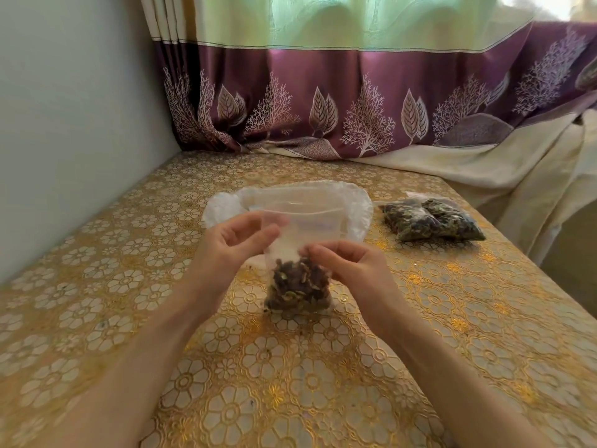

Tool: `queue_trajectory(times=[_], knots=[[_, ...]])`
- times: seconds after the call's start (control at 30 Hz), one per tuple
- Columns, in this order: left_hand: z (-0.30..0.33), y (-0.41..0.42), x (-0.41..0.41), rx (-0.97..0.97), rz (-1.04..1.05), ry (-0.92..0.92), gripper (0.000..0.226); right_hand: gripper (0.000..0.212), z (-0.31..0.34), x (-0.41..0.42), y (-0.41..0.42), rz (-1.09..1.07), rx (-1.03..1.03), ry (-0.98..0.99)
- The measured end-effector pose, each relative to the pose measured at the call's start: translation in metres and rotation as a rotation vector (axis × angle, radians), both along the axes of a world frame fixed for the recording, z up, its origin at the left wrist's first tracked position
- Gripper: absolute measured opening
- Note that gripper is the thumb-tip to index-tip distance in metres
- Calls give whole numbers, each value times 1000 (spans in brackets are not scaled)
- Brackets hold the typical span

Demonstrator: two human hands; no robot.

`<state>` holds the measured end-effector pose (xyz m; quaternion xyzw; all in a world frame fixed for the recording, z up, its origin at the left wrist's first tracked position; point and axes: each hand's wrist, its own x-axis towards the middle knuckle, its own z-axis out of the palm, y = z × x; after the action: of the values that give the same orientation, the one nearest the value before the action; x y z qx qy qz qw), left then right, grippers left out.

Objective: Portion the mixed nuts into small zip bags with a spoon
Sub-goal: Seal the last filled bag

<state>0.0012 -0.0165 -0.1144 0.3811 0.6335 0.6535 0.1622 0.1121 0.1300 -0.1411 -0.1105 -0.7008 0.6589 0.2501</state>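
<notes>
Head view: hands (292,253) around crinkly clear zip bag (300,227), lumpy nuts (298,287).

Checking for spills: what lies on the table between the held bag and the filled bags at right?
Only bare tablecloth between held bag and filled bags, head view.

We see table (420,334) under gold floral cloth, set in corner. Pale wall (74,124) at left. Behind, curtain (339,92): green top backlit by daylight, purple band with leaf-and-tree print below.
</notes>
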Motion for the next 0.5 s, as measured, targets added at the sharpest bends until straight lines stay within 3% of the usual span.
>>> queue_trajectory(times=[0.1,0.2,0.37,0.5], knots=[[1,-2,-2,124,10,-100,25,11,-1,0,-1,-12,43,-19],[1,-3,-3,193,30,-156,25,21,1,-1,-4,-17,74,-16],[2,0,-2,196,65,-166,28,27,12,-2,-4,-26,-69,144],[4,-4,-5,165,52,-179,29,18,20,2,-1,-86,-134,226]])
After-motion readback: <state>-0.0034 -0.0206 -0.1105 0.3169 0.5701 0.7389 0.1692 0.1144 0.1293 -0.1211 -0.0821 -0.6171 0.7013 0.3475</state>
